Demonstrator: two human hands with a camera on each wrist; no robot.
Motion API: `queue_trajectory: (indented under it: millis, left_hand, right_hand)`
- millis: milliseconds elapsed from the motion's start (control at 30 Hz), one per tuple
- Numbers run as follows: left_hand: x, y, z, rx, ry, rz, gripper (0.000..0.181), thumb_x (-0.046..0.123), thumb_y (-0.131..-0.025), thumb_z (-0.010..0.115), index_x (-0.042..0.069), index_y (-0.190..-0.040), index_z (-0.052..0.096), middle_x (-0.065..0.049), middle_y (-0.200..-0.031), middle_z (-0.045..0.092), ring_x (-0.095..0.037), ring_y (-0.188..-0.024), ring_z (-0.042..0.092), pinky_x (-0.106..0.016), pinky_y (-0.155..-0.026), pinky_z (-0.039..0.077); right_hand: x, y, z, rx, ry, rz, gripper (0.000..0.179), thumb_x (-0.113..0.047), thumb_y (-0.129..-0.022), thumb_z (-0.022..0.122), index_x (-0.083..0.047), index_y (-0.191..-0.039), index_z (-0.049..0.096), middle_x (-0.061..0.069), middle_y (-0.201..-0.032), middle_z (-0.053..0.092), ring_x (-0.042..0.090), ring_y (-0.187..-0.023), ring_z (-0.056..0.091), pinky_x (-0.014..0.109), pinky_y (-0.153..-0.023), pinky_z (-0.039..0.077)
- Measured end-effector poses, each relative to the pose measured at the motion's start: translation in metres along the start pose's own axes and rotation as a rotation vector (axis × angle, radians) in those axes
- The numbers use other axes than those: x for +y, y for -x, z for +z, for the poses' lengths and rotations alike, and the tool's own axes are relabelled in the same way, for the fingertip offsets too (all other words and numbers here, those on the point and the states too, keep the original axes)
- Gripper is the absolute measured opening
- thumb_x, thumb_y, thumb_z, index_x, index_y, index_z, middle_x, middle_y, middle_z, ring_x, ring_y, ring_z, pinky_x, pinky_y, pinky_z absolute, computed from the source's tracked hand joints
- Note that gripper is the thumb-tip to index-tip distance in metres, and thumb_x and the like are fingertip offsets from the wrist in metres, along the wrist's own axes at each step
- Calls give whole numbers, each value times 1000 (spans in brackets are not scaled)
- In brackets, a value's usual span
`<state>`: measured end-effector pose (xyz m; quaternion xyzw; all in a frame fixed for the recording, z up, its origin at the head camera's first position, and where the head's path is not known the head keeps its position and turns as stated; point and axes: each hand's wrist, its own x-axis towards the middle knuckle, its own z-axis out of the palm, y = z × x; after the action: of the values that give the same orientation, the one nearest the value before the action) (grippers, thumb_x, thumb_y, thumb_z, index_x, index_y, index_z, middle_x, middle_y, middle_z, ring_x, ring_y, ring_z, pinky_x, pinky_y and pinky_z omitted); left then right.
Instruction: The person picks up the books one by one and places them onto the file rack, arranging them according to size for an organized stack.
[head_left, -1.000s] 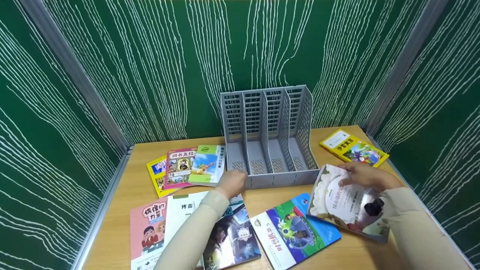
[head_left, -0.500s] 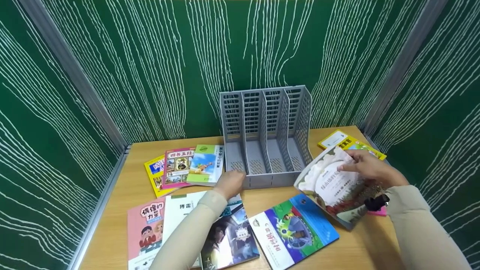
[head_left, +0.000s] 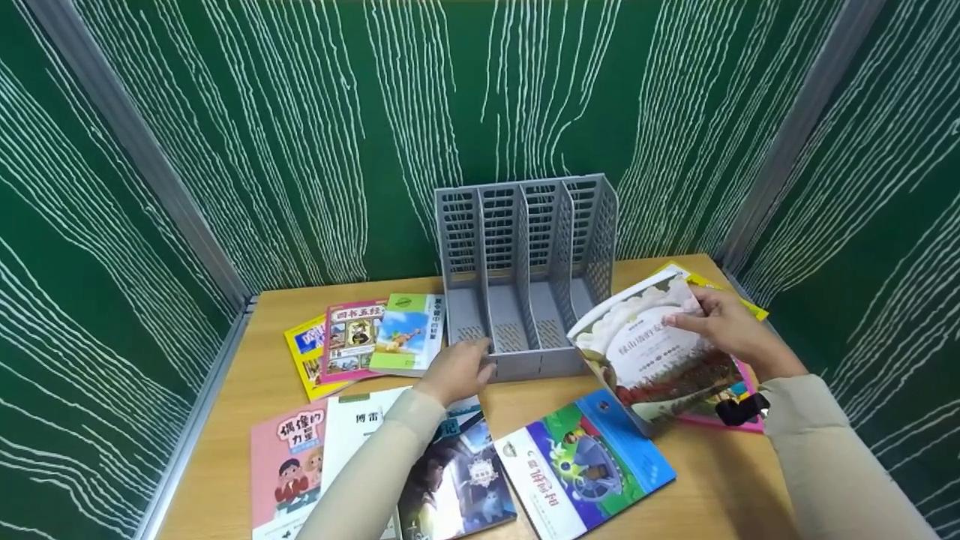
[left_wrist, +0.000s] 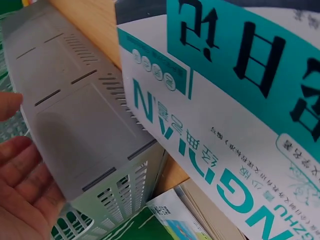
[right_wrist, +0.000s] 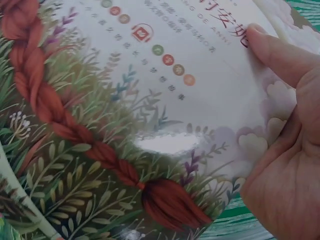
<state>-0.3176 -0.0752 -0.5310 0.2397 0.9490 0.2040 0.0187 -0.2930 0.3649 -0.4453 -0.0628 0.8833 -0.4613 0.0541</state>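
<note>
A grey magazine file rack (head_left: 536, 364), split into several upright compartments, stands at the back of the table. At its front left corner is my left hand (head_left: 456, 370), thumb spread apart from the fingers. The left wrist view has those fingers (left_wrist: 30, 175) at the edge of the rack's front panel, tips hidden. My right hand (head_left: 731, 330) holds a paperback book (head_left: 637, 356) with a white flowery cover, tilted above the table right of the rack. In the right wrist view the thumb (right_wrist: 280, 55) lies on that cover, which shows a red braid; the other fingers are hidden behind it.
A blue and purple book (head_left: 585, 469) lies in front of the rack. Dark (head_left: 457, 480), white (head_left: 360, 427) and pink (head_left: 289, 465) books are at front left. Green (head_left: 405, 334), pink-edged (head_left: 349, 341) and yellow (head_left: 300, 352) ones overlap behind. Right, another yellow book (head_left: 754, 307) is partly covered.
My right hand has raised the white flowery book and moved it left toward the rack, turning it and uncovering a pink-edged book beneath. The left hand's thumb has spread from its fingers.
</note>
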Motion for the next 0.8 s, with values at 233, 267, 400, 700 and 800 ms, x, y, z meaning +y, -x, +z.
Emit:
queue_trajectory:
  millis: [233, 267, 400, 700, 800]
  left_hand:
    - [-1, 9, -10, 47, 179, 41, 67, 37, -102, 77, 4, -156, 56, -17, -157, 61, -35, -144, 61, -49, -123, 48]
    - [0, 10, -12, 48, 207, 48, 69, 38, -100, 79, 5, -156, 56, -16, -157, 61, -35, -143, 61, -50, -123, 48]
    - [7, 13, -18, 52, 342, 80, 74, 41, -96, 85, 7, -155, 57, -14, -156, 62, -35, -140, 63, -50, -119, 52]
    - [32, 16, -27, 58, 657, 125, 64, 30, -96, 85, 6, -151, 60, -13, -144, 70, -33, -129, 71, -47, -109, 60]
    - [40, 18, -29, 59, 740, 128, 58, 27, -97, 84, 7, -147, 62, -12, -140, 71, -31, -126, 73, -43, -106, 62]
  right_hand:
    - [-18, 0, 20, 78, -29, -78, 45, -26, -107, 72, 1, -141, 64, 5, -117, 75, 10, -91, 69, 22, -79, 62]
    - [-20, 0, 24, 93, -45, -96, 42, -24, -107, 72, 2, -139, 65, 0, -113, 74, 10, -90, 69, 22, -79, 61]
    - [-29, -1, 39, 156, -121, -173, 34, -16, -106, 73, 5, -132, 67, -15, -103, 73, 7, -87, 71, 22, -75, 62]
    - [-46, -4, 71, 188, -329, -262, 29, -5, -103, 73, 10, -126, 67, -15, -100, 79, 7, -88, 78, 24, -76, 66]
    - [-49, -5, 80, 185, -360, -272, 23, -2, -103, 72, 6, -123, 70, -14, -102, 80, 8, -89, 78, 24, -78, 66]
